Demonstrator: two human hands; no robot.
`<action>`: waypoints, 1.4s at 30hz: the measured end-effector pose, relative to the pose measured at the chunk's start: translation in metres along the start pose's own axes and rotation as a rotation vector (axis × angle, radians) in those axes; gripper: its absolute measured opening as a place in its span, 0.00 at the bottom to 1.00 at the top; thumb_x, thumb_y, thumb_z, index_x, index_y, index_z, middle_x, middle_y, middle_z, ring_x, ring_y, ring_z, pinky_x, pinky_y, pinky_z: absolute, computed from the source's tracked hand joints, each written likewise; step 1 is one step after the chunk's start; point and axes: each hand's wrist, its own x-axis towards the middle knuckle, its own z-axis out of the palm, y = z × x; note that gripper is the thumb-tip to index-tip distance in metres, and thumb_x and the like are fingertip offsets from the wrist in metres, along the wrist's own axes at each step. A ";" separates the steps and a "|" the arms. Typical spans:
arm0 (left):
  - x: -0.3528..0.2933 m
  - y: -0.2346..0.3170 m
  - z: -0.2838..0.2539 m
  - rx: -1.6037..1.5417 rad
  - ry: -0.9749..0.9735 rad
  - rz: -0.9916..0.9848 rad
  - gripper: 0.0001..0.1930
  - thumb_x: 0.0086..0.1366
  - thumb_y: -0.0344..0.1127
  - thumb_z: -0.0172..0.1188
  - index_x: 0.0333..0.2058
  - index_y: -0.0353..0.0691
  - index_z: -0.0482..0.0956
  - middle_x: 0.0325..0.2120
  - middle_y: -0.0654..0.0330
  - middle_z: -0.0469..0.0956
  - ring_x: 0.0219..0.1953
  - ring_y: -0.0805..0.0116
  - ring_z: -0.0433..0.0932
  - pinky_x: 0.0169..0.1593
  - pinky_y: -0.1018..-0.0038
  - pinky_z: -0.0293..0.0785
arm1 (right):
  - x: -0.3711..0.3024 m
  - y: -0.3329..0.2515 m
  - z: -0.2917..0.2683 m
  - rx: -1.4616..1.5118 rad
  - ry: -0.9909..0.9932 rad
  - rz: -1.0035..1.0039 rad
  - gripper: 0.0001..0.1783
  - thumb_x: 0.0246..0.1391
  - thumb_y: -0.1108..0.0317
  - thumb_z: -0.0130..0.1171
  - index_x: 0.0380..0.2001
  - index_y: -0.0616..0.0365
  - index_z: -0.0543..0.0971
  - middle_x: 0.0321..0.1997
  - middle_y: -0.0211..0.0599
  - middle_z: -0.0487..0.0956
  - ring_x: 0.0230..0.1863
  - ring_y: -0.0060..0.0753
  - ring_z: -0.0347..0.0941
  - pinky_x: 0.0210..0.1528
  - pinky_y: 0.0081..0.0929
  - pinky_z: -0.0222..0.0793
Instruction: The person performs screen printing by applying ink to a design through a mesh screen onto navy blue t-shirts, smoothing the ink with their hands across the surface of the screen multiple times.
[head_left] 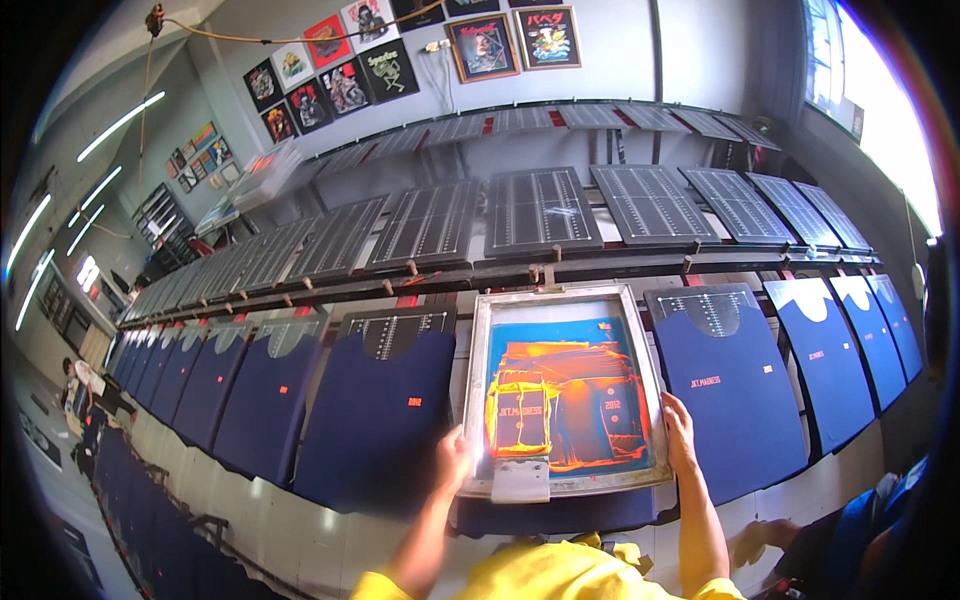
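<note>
My left hand (455, 460) and my right hand (680, 435) are closed on the two sides of a screen printing frame (479, 370). The frame lies above a navy blue T-shirt (575, 513), whose lower part shows below it. Orange ink (570, 358) is smeared over the blue mesh, around dark printed shapes. A pale flat block (520, 480), perhaps a squeegee, rests at the frame's near left corner. On the left is a navy shirt (370, 420) with a small orange print; on the right, another shirt (735, 400) carries two small prints.
More navy shirts (262, 390) lie on boards along the near row. Behind a dark rail (560, 268) stand tilted grey printing boards (540, 212) in rows. At the lower right a person's hand (760, 540) and blue clothing show; another person (95, 385) stands far left.
</note>
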 end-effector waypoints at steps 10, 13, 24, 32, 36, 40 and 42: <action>0.044 -0.005 -0.011 -0.085 -0.047 -0.100 0.18 0.63 0.19 0.47 0.49 0.30 0.79 0.24 0.70 0.67 0.27 0.79 0.65 0.31 0.78 0.64 | 0.025 0.007 0.029 -0.035 0.026 -0.037 0.31 0.63 0.54 0.58 0.63 0.64 0.70 0.62 0.41 0.74 0.62 0.32 0.68 0.65 0.29 0.61; 0.037 0.027 -0.012 -0.091 -0.071 -0.187 0.20 0.64 0.19 0.47 0.53 0.30 0.78 0.25 0.69 0.69 0.28 0.79 0.66 0.32 0.79 0.66 | 0.027 0.010 0.023 -0.041 0.048 -0.018 0.31 0.62 0.54 0.58 0.62 0.63 0.70 0.61 0.41 0.74 0.61 0.31 0.69 0.64 0.30 0.62; 0.035 0.007 -0.006 -0.068 -0.023 -0.074 0.19 0.65 0.21 0.46 0.53 0.29 0.78 0.24 0.61 0.73 0.27 0.75 0.70 0.33 0.76 0.68 | 0.024 0.010 0.029 -0.012 0.047 -0.031 0.29 0.62 0.60 0.53 0.62 0.65 0.70 0.64 0.45 0.72 0.66 0.36 0.66 0.68 0.32 0.57; 0.031 -0.025 0.017 0.076 0.043 0.027 0.21 0.59 0.18 0.47 0.52 0.27 0.78 0.21 0.58 0.73 0.25 0.71 0.71 0.32 0.71 0.69 | 0.019 0.040 0.025 -0.195 0.064 -0.115 0.32 0.65 0.56 0.51 0.65 0.67 0.65 0.68 0.49 0.68 0.70 0.41 0.61 0.72 0.36 0.52; 0.031 -0.052 0.009 0.113 0.084 0.028 0.20 0.62 0.20 0.48 0.53 0.28 0.77 0.29 0.50 0.81 0.32 0.66 0.79 0.40 0.70 0.75 | 0.019 0.023 0.056 -0.656 0.063 -0.281 0.32 0.62 0.58 0.55 0.64 0.65 0.66 0.67 0.56 0.67 0.71 0.50 0.60 0.72 0.40 0.53; 0.025 -0.013 -0.012 0.012 0.006 -0.032 0.18 0.70 0.25 0.48 0.55 0.28 0.75 0.47 0.46 0.81 0.51 0.60 0.80 0.57 0.68 0.74 | -0.008 -0.004 0.103 -0.965 -0.068 -0.650 0.30 0.47 0.67 0.71 0.54 0.62 0.73 0.60 0.56 0.72 0.62 0.58 0.68 0.65 0.48 0.63; 0.005 -0.008 -0.030 -0.096 0.033 0.012 0.18 0.72 0.27 0.47 0.56 0.27 0.73 0.51 0.46 0.79 0.54 0.59 0.78 0.60 0.68 0.72 | -0.043 -0.028 0.143 -1.002 -0.451 -0.443 0.34 0.46 0.59 0.73 0.56 0.60 0.73 0.62 0.49 0.72 0.65 0.53 0.66 0.68 0.46 0.61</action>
